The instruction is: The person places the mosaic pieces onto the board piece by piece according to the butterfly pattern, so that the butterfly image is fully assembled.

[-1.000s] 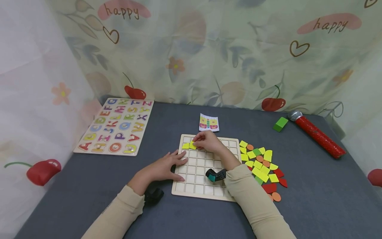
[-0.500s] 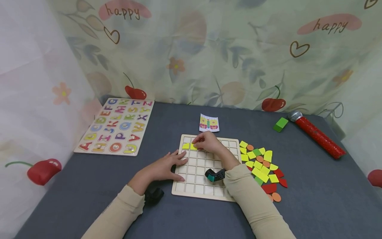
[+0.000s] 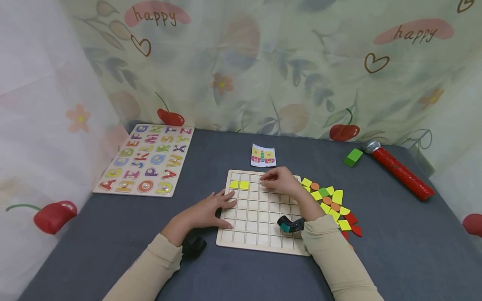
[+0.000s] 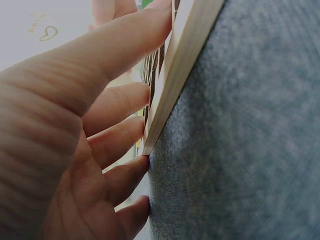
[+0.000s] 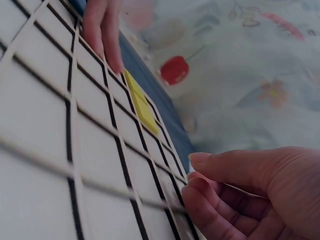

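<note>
Cells of a pale wooden grid board (image 3: 252, 215) hold two flat yellow square pieces (image 3: 244, 184), side by side at the left end of the second row from the far edge. We see the board on the dark grey-blue tabletop (image 3: 241, 276). The left hand (image 3: 205, 212) rests at the board's left edge, thumb and fingers spread, its grip slack with nothing in it. The right hand (image 3: 280, 182) is over the board's far part, fingers loosely bent; we make out nothing in its grip and cannot tell whether the fingertips touch the wood. Well to the left, a pale alphabet board (image 3: 134, 189) carries rows of coloured letters (image 3: 145, 186).

The right beige sleeve (image 3: 339, 259) and forearm hide some cells and part of the loose heap of flat yellow, red, green and orange pieces (image 3: 334, 214), so we cannot count them. The sleeve is cut off by the bottom of the head view. Beyond the board lies a small white printed card (image 3: 263, 155), its multicoloured pattern too small for us to read in detail. The left wrist view shows the grid so steeply that its cells barely appear, and we cannot identify a bit of green behind the thumb.
</note>
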Demonstrator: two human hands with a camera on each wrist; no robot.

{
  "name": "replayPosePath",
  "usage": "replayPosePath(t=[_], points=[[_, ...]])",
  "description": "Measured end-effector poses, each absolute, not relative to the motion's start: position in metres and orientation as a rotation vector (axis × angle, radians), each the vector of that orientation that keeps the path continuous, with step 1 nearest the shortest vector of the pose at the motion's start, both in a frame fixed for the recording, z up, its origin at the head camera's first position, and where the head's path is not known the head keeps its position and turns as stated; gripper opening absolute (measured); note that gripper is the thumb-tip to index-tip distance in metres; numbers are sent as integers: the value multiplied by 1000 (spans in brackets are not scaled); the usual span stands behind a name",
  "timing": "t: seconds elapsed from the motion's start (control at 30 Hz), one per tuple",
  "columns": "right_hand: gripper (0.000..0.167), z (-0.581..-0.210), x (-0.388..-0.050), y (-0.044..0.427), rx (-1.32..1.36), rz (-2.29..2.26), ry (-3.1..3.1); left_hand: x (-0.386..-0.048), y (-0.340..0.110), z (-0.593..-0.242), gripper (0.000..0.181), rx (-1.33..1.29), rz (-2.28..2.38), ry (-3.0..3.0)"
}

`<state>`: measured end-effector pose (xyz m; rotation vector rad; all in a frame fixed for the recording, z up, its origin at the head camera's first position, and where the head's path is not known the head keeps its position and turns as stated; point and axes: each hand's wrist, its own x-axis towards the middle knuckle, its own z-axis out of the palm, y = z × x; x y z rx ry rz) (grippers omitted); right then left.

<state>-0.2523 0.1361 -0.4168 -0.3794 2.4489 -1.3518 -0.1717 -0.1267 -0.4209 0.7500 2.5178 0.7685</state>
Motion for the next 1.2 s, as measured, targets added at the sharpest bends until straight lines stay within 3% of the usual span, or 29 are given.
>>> replayPosePath(t=[0.57,1.2], points=[[29,-407,-245,256,-254,-1132,2697,-171,-127,-422,78,749,781,2518],[40,-412,-233,309,-47,-988,2703,-169,-127,-419,78,743,779,2524]])
